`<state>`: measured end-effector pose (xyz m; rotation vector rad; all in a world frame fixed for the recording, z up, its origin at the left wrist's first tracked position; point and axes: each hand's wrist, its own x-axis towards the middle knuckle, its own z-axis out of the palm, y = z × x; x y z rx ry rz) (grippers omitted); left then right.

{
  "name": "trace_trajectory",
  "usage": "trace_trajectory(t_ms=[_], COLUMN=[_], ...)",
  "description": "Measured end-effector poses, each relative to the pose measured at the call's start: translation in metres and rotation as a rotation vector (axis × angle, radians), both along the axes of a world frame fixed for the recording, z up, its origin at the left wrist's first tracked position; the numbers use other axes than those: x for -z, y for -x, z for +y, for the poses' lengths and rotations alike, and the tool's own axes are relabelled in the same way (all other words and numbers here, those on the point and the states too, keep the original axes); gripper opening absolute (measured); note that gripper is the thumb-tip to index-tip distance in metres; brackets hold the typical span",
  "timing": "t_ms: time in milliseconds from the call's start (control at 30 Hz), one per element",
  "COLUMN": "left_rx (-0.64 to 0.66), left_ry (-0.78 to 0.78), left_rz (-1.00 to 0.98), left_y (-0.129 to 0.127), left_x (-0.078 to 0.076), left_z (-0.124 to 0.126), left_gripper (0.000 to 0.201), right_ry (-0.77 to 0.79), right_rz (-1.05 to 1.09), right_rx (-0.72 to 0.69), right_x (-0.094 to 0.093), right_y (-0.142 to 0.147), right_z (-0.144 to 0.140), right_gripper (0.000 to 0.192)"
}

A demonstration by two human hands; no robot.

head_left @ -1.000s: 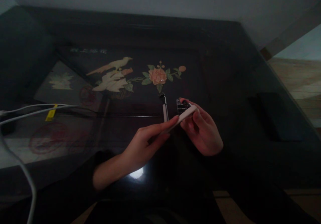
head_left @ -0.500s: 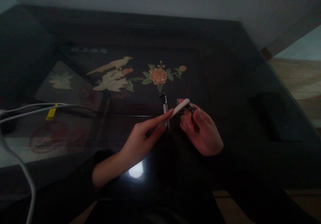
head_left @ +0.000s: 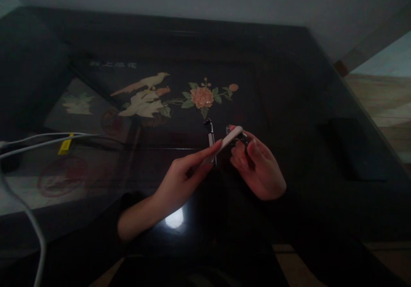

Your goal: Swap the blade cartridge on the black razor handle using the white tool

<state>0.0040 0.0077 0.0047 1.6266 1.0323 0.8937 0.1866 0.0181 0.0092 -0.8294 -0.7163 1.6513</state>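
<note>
Pinching a pale strip (head_left: 230, 138) above the bench (head_left: 298, 150), my left hand (head_left: 182, 176) held its far end just beside a small dark piece (head_left: 243, 139) gripped in my right hand (head_left: 260, 167); a black-and-white stick (head_left: 211, 139) lay nearby.

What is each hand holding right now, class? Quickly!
Left hand: closed, pinching a white stick.
Right hand: closed on a small dark piece, too dim to identify.

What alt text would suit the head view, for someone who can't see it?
Over a dark glossy table, a person's left hand holds a slim pale handle, its far end beside a small dark piece in the right hand. A slim white-and-black object lies nearby; a bird-and-flower design decorates the tabletop.
</note>
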Motion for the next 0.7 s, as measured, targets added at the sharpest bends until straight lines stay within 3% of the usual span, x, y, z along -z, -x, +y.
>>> trace_trajectory(t_ms=[333,700], left_rx=[0.117,0.060], left_ry=[-0.021,0.011], left_rz=[-0.041,-0.030], left_y=[0.0016,0.0009], left_x=[0.0007,0.0004], left_z=[-0.0047,-0.0035], left_gripper=[0.046,0.046], right_ry=[0.056,0.021], right_rz=[-0.023,-0.032], right_rx=[0.034,-0.005], right_x=[0.0014,0.0025], right_y=[0.0002,0.0004], right_z=[-0.0004,0.0002], right_gripper=[0.045,0.041])
